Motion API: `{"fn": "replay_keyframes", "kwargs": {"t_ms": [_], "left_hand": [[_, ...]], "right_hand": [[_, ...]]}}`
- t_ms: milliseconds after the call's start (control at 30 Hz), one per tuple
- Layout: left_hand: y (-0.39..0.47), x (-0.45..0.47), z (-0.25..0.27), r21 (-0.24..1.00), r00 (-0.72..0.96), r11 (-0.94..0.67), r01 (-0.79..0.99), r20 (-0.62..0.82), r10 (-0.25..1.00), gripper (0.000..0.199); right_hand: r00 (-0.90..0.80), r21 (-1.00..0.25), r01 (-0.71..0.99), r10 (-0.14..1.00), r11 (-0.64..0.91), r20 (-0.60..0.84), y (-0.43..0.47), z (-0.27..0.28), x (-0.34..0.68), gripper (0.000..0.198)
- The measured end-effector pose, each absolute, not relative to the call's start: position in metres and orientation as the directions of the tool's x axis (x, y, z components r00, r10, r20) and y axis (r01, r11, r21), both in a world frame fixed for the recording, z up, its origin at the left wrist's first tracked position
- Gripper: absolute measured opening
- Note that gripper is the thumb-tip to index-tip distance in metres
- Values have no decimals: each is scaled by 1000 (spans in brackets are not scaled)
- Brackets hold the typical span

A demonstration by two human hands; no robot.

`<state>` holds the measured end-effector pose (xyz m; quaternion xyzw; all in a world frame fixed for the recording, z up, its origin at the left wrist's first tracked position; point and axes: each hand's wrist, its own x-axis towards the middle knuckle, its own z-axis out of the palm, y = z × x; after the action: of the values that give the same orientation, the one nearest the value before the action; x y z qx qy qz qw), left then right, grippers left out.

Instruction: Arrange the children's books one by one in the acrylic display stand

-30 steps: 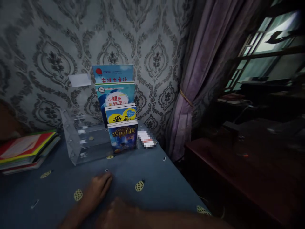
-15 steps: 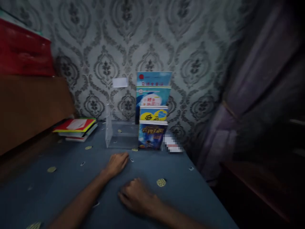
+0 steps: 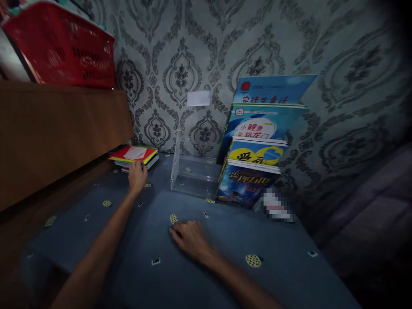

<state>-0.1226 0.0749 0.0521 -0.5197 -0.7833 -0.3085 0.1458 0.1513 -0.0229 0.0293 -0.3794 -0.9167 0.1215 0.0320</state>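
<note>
At the near edge of a small stack of books, topped by a red and yellow cover with a pale paper on it, is my left hand. Its fingers are slightly bent and apart; whether they touch the books is unclear. My right hand rests low over the blue tablecloth, fingers curled in, with nothing visible in it. Beyond it stands a clear tiered rack. Its right side holds picture books in steps, with a dark blue book in front and a yellow and blue book behind.
A red plastic basket stands on a brown wooden block at the left. A pixelated white item lies right of the rack. The patterned blue tablecloth covers the table, with a curtain past its right edge.
My left hand has moved from the middle of the table, forward and left to the book stack. My right hand stays low over the cloth. The view has turned left and tilted.
</note>
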Motion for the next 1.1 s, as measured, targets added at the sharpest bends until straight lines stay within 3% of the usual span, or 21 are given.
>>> {"fn": "replay_keyframes", "kwargs": {"t_ms": [133,267,467,733,1100], "left_hand": [[103,-151,69,290,-397,284,914,499,770,64],[120,-164,73,131,-353,329,935,293,889,81],[111,-179,69,-31,-249,269,963,286,925,73],[83,-196,83,-230,-79,141,963,258,963,40],[3,-162,57,-326,22,69,943,268,963,54]], "right_hand": [[-741,-279,647,672,709,-11,-21,24,156,33],[-768,-287,611,640,738,10,-18,23,160,31],[-782,-288,592,623,752,20,-17,25,163,30],[-787,-281,589,616,758,11,-16,22,163,32],[-789,-327,569,613,755,43,-14,18,163,31]]}}
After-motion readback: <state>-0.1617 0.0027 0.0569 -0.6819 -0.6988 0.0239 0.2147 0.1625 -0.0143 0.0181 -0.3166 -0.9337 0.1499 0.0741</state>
